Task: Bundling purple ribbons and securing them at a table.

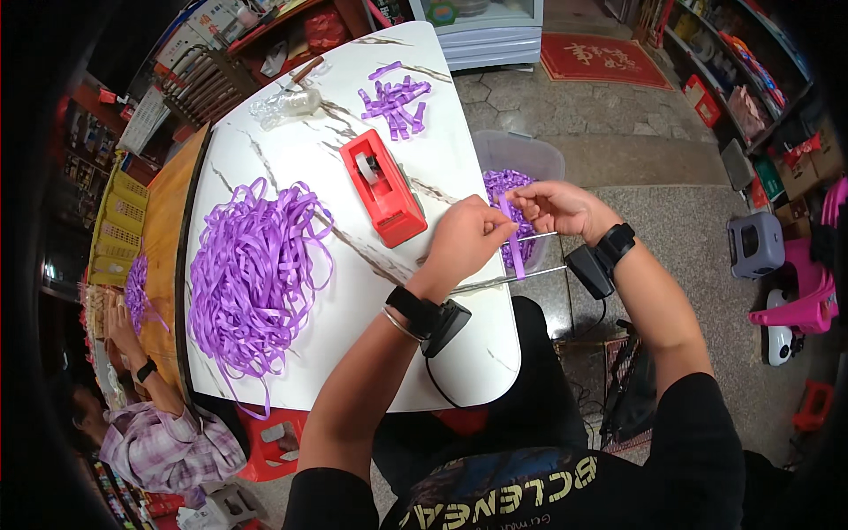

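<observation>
A short purple ribbon strip [511,231] hangs nearly upright just past the right edge of the table, pinched at its top between the fingertips of the left hand [465,238] and the right hand [558,207]. It's flat, narrow and glossy, and its lower end dangles free. Two thin metal rods [521,258] jut out rightward from the table edge, and the strip crosses in front of them.

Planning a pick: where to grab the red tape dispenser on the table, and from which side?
Grip the red tape dispenser across its long flat side walls at mid-body, coming from above. It lies diagonally on the table, so turn the fingers across its narrow width and stay clear of the tape roll near its far end.
</observation>
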Motion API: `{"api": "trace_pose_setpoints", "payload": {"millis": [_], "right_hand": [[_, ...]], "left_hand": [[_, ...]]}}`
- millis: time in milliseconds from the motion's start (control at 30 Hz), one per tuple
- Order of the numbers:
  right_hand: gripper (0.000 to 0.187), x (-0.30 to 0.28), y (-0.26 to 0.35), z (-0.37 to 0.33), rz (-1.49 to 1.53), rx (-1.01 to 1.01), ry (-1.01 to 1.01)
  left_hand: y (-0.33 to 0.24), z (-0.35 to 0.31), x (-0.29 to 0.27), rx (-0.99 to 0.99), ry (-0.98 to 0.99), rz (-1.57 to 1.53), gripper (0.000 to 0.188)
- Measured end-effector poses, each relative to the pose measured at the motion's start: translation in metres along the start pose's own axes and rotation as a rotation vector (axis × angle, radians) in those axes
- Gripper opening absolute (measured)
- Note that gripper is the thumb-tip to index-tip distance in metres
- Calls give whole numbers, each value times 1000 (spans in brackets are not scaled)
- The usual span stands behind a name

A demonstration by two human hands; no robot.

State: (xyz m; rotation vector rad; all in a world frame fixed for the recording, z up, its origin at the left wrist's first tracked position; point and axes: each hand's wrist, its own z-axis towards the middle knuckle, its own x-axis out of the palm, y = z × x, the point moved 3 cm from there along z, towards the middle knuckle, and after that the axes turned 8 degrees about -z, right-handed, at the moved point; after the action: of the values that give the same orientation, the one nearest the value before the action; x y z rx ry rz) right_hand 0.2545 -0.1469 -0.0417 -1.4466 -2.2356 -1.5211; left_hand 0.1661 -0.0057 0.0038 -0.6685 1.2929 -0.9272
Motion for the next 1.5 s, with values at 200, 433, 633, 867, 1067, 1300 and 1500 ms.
{"api": "trace_pose_setpoints", "payload": {"millis": [200,433,633,867,1067,1300,1500], "right_hand": [[16,-14,-35,-7,-160,126,-33],[18,20,-98,-56,-547,-231,-326],[9,48,-112,-62,-315,-464,-475],[7,54,-120,-58,-94,-474,-472],[8,63,-113,-64,-107,-428,-455],[9,70,-107,-68,-180,-384,-518],[14,63,-107,-72,-152,-332,-442]], "left_hand": [[-6,3,1,67,121,165,16],[-11,7,3,128,194,245,17],[-12,6,5,64,204,275,19],[-10,7,7,117,224,318,21],[-10,7,6,58,237,326,22],[-14,-18,-2,-167,-13,70,29],[-33,-80,18,-629,225,-727,44]]}}
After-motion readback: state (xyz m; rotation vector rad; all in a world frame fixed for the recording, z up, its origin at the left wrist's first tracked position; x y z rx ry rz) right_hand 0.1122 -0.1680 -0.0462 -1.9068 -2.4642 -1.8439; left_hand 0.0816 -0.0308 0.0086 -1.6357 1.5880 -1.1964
